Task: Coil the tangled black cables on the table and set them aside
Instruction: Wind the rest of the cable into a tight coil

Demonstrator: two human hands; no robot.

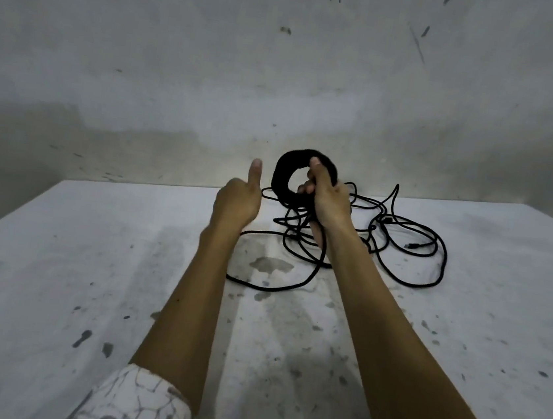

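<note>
My right hand (326,197) holds up a tight black coil of cable (284,175) above the far middle of the table, with the thumb over the ring's top and the fingers through its hole. Loose black cable (409,245) trails from the coil and lies tangled in loops on the white table (88,274), mostly under and to the right of that hand. My left hand (238,198) is raised just left of the coil, thumb pointing up. Its fingers are hidden behind the hand. A strand reaches its far side, and I cannot tell whether it holds it.
The table is white and stained, with dark smudges in its near half. Its far edge meets a grey, marked wall (284,72). A cable plug (412,246) lies among the loops on the right. One long loop (269,287) reaches toward me between my forearms.
</note>
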